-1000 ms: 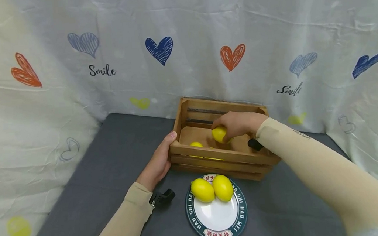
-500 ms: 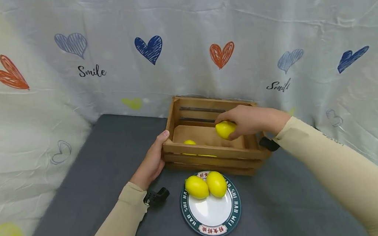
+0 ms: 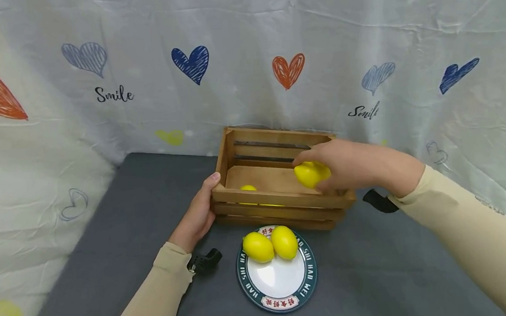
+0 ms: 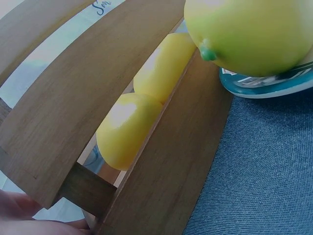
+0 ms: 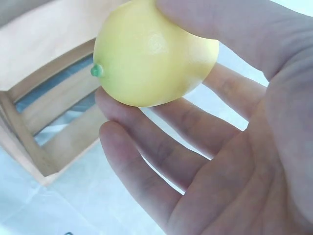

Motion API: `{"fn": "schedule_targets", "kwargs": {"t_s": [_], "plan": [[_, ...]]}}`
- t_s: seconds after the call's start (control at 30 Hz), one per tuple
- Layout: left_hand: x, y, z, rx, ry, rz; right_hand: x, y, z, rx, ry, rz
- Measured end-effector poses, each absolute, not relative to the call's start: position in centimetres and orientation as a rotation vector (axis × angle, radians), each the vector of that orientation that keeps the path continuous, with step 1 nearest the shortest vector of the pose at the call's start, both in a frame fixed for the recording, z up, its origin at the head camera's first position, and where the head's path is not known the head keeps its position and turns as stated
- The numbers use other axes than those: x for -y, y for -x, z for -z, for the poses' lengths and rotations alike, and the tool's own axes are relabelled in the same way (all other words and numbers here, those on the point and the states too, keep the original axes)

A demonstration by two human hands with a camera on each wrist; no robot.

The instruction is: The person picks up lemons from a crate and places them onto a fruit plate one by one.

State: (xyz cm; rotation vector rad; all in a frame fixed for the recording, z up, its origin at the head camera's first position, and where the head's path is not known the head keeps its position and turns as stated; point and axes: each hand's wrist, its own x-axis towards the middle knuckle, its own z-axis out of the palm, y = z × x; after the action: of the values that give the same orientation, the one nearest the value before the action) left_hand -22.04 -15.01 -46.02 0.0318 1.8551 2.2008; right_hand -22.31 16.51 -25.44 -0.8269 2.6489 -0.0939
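Between thumb and fingers, my right hand (image 3: 351, 162) pinches a yellow lemon (image 3: 311, 174) above the right part of a slatted wooden crate (image 3: 284, 217). In the right wrist view that lemon (image 5: 151, 54) shows its green tip. My left hand (image 3: 197, 212) grips the crate's front left corner, thumb on the rim. Two lemons (image 4: 128, 129) lie inside the crate behind its front slats, mostly hidden in the head view. In front of the crate stands a white plate (image 3: 277, 277) with a green lettered rim, and two lemons (image 3: 271, 245) sit side by side on its far part.
The crate stands near the back of a dark grey table (image 3: 162, 195). Behind it hangs a pale curtain (image 3: 233, 20) printed with hearts and words. A black wrist strap piece (image 3: 205, 261) juts from the left cuff beside the plate.
My right hand has raised the lemon from inside the crate and moved it right and toward me. The left hand keeps its grip on the crate. The head view has shifted slightly.
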Motion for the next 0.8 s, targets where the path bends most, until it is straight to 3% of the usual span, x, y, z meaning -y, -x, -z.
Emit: {"fn": "schedule_targets", "kwargs": {"t_s": [0.4, 0.8], "plan": [[15.2, 22.4, 46.3, -1.872, -0.038, -2.186, -16.6, 17.0, 26.7, -2.633, 0.985, 0.046], [15.0, 22.4, 46.2, -1.866, -0.044, -2.200, -16.6, 13.6, 34.2, -2.489, 1.047, 0.084]]}}
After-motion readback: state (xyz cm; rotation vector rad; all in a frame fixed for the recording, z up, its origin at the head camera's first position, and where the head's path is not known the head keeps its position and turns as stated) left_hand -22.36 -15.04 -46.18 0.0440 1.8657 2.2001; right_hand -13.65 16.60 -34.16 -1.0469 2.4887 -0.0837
